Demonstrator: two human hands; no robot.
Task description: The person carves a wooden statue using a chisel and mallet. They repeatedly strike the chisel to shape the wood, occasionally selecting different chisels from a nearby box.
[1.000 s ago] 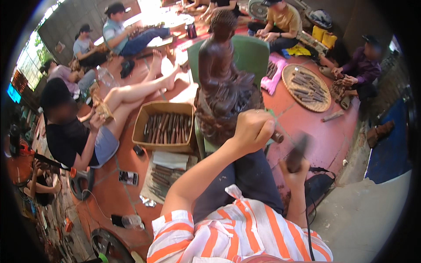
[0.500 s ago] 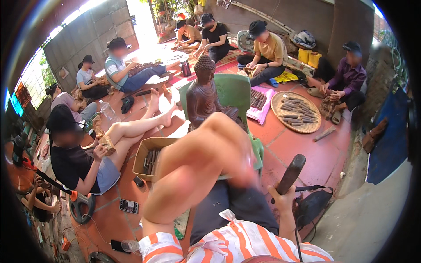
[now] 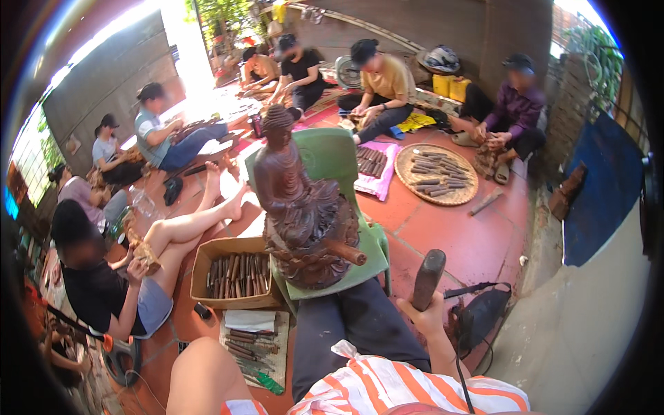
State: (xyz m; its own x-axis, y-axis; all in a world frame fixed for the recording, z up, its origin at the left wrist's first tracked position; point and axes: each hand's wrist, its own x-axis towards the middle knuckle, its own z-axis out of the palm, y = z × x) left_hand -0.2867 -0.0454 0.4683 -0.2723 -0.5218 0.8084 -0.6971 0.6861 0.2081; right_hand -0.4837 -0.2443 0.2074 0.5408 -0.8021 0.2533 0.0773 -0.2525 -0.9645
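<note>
- One dark club [image 3: 428, 271] is gripped in my right hand [image 3: 427, 315].
- My left hand's state I cannot tell.
- Brown statue [image 3: 294, 197] sits on green chair [image 3: 333, 153].

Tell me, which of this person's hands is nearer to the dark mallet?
Right. The right hand grips the dark mallet near its lower end. The left hand is out of view; only part of the left arm shows, at the lower left.

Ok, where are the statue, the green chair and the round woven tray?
Statue [image 3: 300, 213]: head view, on its lap.
Green chair [image 3: 330, 153]: head view, on its backrest.
Round woven tray [image 3: 406, 174]: head view, bare left side.
</note>
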